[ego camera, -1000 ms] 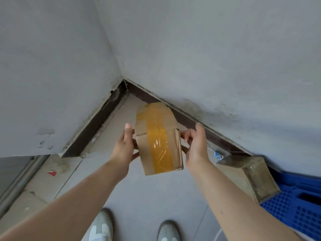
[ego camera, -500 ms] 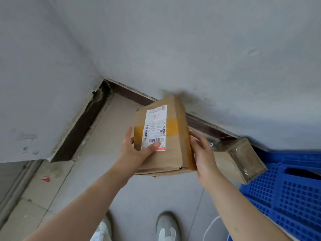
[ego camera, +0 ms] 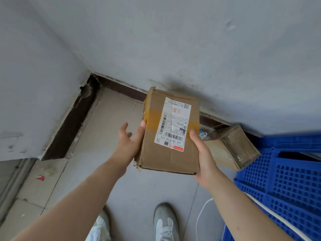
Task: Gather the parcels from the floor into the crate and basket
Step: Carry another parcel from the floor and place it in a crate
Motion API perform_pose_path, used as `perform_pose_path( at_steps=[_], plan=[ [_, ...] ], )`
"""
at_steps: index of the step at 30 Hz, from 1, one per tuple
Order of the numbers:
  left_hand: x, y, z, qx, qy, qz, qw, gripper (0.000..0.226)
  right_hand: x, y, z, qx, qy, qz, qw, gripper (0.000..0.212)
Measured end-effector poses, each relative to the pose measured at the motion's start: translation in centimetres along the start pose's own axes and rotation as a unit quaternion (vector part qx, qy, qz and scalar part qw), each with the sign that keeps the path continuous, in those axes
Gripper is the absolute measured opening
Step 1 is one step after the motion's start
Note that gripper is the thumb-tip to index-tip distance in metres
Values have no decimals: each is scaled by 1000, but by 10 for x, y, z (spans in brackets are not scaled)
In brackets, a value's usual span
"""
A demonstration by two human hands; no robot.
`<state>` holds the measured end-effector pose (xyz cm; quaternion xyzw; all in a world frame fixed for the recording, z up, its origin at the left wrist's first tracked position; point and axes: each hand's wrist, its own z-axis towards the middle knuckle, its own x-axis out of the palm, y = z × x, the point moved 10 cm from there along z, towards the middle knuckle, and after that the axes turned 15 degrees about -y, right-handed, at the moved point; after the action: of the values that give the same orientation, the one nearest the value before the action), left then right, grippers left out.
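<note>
A parcel [ego camera: 171, 153] of matt brown corrugated cardboard, creased and frayed along its lower edges, carries a band of glossy amber tape [ego camera: 152, 117] and a smooth white paper label [ego camera: 173, 124]. A second parcel [ego camera: 238, 146] (also cardboard) shines under clear glossy film. The crate [ego camera: 291, 180] is bright blue moulded plastic with a perforated grid surface. The walls [ego camera: 191, 40] are matt grey plaster, scuffed and stained. The floor [ego camera: 139, 188] is dull, smooth grey tile.

In a bare corner: 2 cardboard parcels, the labelled parcel [ego camera: 171, 153] and the taped parcel [ego camera: 232, 146]; 1 blue crate [ego camera: 286, 180]; 2 hands, left hand [ego camera: 129, 141] and right hand [ego camera: 204, 159]; 2 shoes, left shoe [ego camera: 99, 230] and right shoe [ego camera: 165, 223]; 1 white cable [ego camera: 199, 220]; 1 red scrap [ego camera: 40, 178]; 1 shipping label [ego camera: 172, 124].
</note>
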<state>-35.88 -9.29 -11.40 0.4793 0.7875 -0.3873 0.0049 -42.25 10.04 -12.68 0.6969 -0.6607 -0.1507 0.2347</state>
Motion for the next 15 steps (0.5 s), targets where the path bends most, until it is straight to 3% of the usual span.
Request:
perform_pose_path(
  at_steps=[3, 5, 9, 12, 15],
  plan=[
    [9, 1, -6, -7, 32, -17, 999, 100, -4, -3, 5, -8, -10, 8, 1000, 51],
    [9, -1, -6, 11, 13, -25, 1000, 91, -7, -4, 11, -29, -30, -14, 999, 54],
    [11, 9, 9, 63, -21, 35, 997, 67, -19, -7, 25, -94, -115, -103, 984, 30],
    [31, 21, 13, 73, 16, 55, 996, 45, -24, -27, 35, -84, -136, -105, 982, 34],
    [50, 33, 15, 87, 43, 84, 992, 42, -37, -46, 45, -83, -170, -98, 977, 33]
  ],
)
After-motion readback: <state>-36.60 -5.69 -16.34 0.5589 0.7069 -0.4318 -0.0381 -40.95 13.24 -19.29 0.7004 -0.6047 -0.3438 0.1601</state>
